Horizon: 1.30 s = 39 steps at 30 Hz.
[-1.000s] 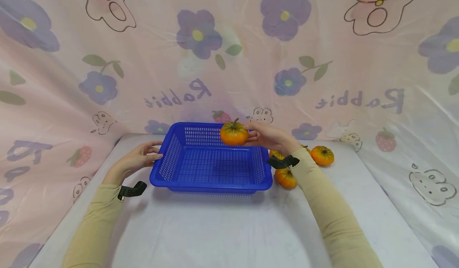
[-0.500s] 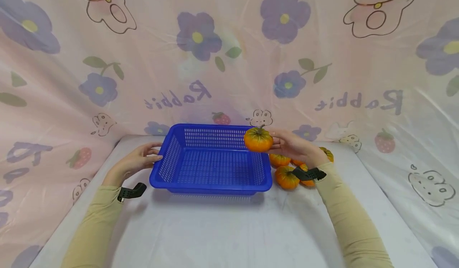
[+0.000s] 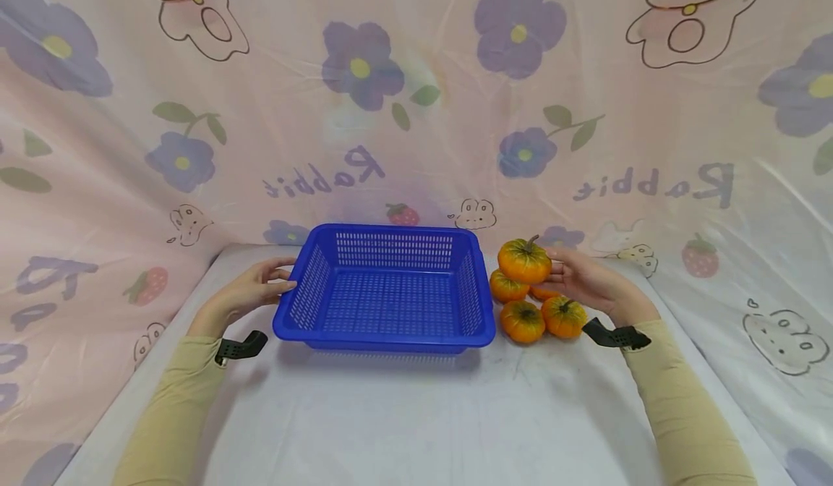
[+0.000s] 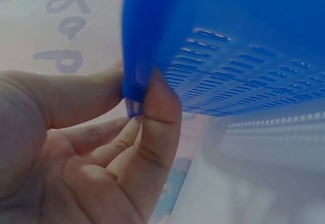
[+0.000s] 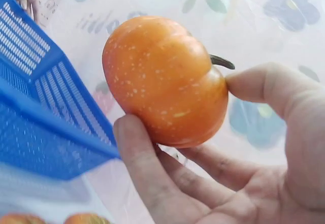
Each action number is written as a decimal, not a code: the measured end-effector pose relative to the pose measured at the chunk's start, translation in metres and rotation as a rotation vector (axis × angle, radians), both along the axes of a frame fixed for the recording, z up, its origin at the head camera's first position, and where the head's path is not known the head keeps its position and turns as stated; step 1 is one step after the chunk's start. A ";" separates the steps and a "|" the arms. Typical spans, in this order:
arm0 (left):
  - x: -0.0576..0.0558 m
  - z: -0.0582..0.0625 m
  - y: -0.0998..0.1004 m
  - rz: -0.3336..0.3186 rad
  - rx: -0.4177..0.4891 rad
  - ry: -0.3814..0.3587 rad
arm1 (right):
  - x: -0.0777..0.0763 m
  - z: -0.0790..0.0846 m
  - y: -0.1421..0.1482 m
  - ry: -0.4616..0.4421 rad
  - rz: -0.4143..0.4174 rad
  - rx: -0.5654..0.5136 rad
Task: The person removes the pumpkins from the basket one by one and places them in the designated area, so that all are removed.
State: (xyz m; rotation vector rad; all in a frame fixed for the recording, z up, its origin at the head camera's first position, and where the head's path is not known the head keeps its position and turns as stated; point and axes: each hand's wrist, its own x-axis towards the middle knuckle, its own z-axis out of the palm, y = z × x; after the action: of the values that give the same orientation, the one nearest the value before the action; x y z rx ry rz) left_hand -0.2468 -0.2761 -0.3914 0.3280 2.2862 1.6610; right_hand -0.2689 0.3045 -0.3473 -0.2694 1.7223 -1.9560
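Note:
My left hand [image 3: 250, 289] pinches the left rim of a blue plastic basket [image 3: 384, 340], thumb on one side and fingers on the other in the left wrist view. Nothing lies inside the basket. To its right, my right hand [image 3: 588, 280] holds a small orange pumpkin [image 3: 523, 260] between thumb and fingers, stem up in the head view. The right wrist view shows the pumpkin [image 5: 162, 82] with pale specks and a dark stem. Beneath it in the head view, several similar pumpkins [image 3: 523, 321] sit grouped on the table, one partly hidden behind the held one.
A white cloth covers the table [image 3: 390, 414]. Behind and at both sides hangs a pale pink curtain [image 3: 442, 146] printed with flowers, rabbits and strawberries. The right side of the basket stands close to the pumpkin group.
My right hand has carried the pumpkin rightward, from over the basket to over the other pumpkins. The left hand and the basket have stayed in place.

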 end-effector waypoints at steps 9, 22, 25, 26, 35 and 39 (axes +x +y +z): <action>0.001 -0.001 0.000 0.003 0.004 -0.001 | 0.012 -0.017 0.042 0.031 -0.011 -0.059; 0.001 -0.001 -0.001 -0.010 0.004 0.003 | 0.027 -0.044 0.086 -0.107 -0.154 -0.074; 0.001 0.000 0.000 -0.011 0.006 0.001 | 0.028 -0.053 0.097 -0.142 -0.175 -0.129; 0.001 0.000 0.000 -0.010 0.006 0.001 | 0.028 -0.056 0.100 -0.150 -0.178 -0.147; 0.002 0.000 -0.001 -0.010 0.001 0.003 | 0.032 -0.071 0.125 -0.243 -0.241 -0.243; 0.001 0.000 0.000 -0.006 0.002 0.001 | 0.032 -0.074 0.133 -0.278 -0.276 -0.242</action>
State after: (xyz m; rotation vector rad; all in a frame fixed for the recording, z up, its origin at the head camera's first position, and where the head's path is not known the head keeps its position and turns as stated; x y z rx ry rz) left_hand -0.2456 -0.2765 -0.3918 0.3359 2.2818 1.6606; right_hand -0.2367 0.4372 -0.4214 0.1617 1.4041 -2.2790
